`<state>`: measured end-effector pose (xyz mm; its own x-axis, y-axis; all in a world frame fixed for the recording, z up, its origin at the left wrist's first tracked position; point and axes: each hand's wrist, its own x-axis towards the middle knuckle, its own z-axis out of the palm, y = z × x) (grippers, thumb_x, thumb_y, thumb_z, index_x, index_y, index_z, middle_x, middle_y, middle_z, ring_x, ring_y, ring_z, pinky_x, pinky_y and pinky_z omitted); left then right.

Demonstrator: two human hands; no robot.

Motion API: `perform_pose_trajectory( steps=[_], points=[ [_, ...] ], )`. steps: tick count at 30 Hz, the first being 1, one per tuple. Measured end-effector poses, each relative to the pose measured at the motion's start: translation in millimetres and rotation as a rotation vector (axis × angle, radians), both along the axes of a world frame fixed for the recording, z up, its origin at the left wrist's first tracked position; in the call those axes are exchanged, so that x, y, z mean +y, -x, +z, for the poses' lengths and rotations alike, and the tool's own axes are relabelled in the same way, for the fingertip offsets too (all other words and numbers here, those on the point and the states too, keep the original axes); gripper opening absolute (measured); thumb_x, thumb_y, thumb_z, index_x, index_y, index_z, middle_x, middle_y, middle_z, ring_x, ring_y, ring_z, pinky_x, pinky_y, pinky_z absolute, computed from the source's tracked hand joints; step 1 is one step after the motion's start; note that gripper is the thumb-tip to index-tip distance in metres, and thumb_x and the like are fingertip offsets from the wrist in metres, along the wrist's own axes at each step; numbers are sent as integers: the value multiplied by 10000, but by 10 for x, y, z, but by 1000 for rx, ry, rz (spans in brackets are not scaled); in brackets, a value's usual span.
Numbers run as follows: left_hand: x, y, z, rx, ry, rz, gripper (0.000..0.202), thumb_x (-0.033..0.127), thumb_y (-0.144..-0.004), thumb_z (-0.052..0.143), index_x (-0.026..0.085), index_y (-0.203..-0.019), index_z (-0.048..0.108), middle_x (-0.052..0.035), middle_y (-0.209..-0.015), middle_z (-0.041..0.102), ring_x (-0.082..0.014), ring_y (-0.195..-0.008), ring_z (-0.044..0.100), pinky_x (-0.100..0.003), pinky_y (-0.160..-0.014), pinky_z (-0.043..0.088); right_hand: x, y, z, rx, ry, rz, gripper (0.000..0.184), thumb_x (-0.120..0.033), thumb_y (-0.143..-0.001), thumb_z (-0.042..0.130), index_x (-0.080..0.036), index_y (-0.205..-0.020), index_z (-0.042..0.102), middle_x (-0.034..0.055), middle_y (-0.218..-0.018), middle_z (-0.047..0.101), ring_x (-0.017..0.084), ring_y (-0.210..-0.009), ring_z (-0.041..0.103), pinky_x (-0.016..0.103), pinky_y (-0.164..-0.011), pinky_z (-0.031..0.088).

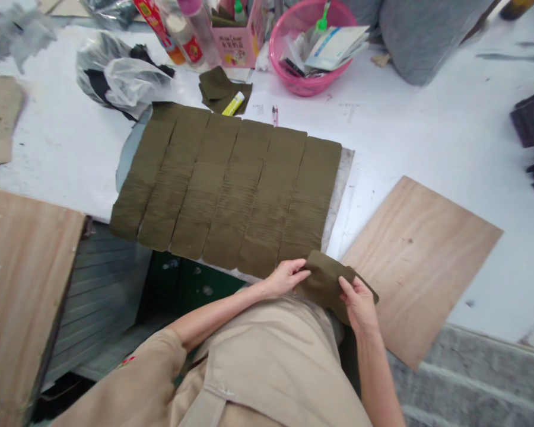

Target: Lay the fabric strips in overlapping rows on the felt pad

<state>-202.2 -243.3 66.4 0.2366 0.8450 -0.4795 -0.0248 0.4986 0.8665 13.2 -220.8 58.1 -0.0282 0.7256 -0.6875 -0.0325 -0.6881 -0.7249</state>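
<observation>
Left hand (286, 277), right hand (359, 301): grips pinching olive cloth (323, 274) (layers uncountable) | 6 cloth columns (235, 190) | 1 basket (309, 87)

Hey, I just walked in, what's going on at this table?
A person is handling a flat olive-green cloth-like piece at the near edge of the white table. The right hand pinches it, while the left hand's fingertips are at its left edge. Just beyond, matching olive-green pieces lie overlapping in side-by-side columns. A light-brown wooden board lies to the right.
</observation>
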Motion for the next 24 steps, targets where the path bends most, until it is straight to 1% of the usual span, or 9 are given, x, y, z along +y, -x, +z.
perform_pose_trajectory(
  steps=[2, 4, 6, 9, 12, 15, 18, 21, 24],
  points=[
    [-118, 117, -23, 13, 101, 1, 402, 516, -857, 540, 140, -985, 601, -9, -777, 597, -109, -597, 522, -202, -485, 416, -16, 148, -46, -41, -40, 49, 425, -488, -666, 768, -191, -963, 703, 50, -855, 735, 195, -703, 651, 299, -604, 526],
    [-222, 219, -58, 74, 160, 6, 420, 547, -847, 535, 153, -985, 590, -4, -769, 607, -111, -575, 539, -198, -458, 403, -35, 274, -115, -104, -105, 119, 417, -515, -703, 723, -177, -946, 706, 38, -797, 722, 182, -672, 624, 290, -604, 508],
    [-300, 304, -109, 178, 190, 22, 403, 563, -853, 509, 166, -891, 565, 20, -695, 575, -107, -527, 540, -192, -428, 367, -52, 373, -188, -172, -171, 211, 417, -547, -756, 655, -164, -915, 701, 32, -754, 701, 174, -651, 595, 278, -600, 484],
    [-362, 397, -197, 344, 206, 15, 402, 555, -882, 446, 189, -717, 463, 70, -529, 443, -97, -420, 511, -188, -400, 293, -55, 469, -266, -288, -251, 314, 443, -591, -815, 559, -162, -825, 669, 31, -719, 670, 167, -638, 554, 263, -594, 445],
    [-369, 452, -264, 474, 184, 1, 415, 540, -888, 438, 198, -654, 415, 86, -446, 384, -91, -376, 476, -194, -431, 299, -22, 524, -293, -496, -331, 395, 474, -621, -845, 501, -184, -687, 596, 6, -611, 593, 143, -574, 479, 247, -567, 377],
    [-343, 482, -297, 577, 175, 20, 382, 535, -861, 485, 197, -683, 486, 69, -478, 493, -94, -408, 472, -204, -471, 324, 25, 566, -289, -720, -400, 513, 485, -596, -898, 440, -197, -654, 566, -6, -555, 532, 133, -529, 422, 253, -555, 302],
    [-304, 501, -307, 646, 197, 21, 351, 518, -844, 510, 197, -704, 535, 44, -553, 591, -101, -445, 486, -210, -486, 320, 58, 607, -281, -864, -433, 623, 436, -514, -948, 407, -201, -717, 605, 11, -578, 551, 141, -529, 430, 264, -555, 248],
    [-270, 515, -307, 676, 203, 1, 352, 510, -852, 496, 202, -693, 553, 33, -577, 618, -108, -465, 495, -211, -493, 311, 72, 634, -279, -946, -405, 681, 336, -435, -956, 450, -207, -801, 641, 23, -614, 587, 145, -534, 451, 267, -558, 215],
    [-249, 526, -306, 678, 189, -24, 399, 512, -886, 435, 205, -659, 547, 25, -594, 631, -109, -475, 499, -209, -502, 316, 85, 641, -277, -973, -374, 694, 274, -400, -949, 487, -209, -845, 654, 27, -640, 608, 145, -538, 466, 267, -558, 208]
  ],
)
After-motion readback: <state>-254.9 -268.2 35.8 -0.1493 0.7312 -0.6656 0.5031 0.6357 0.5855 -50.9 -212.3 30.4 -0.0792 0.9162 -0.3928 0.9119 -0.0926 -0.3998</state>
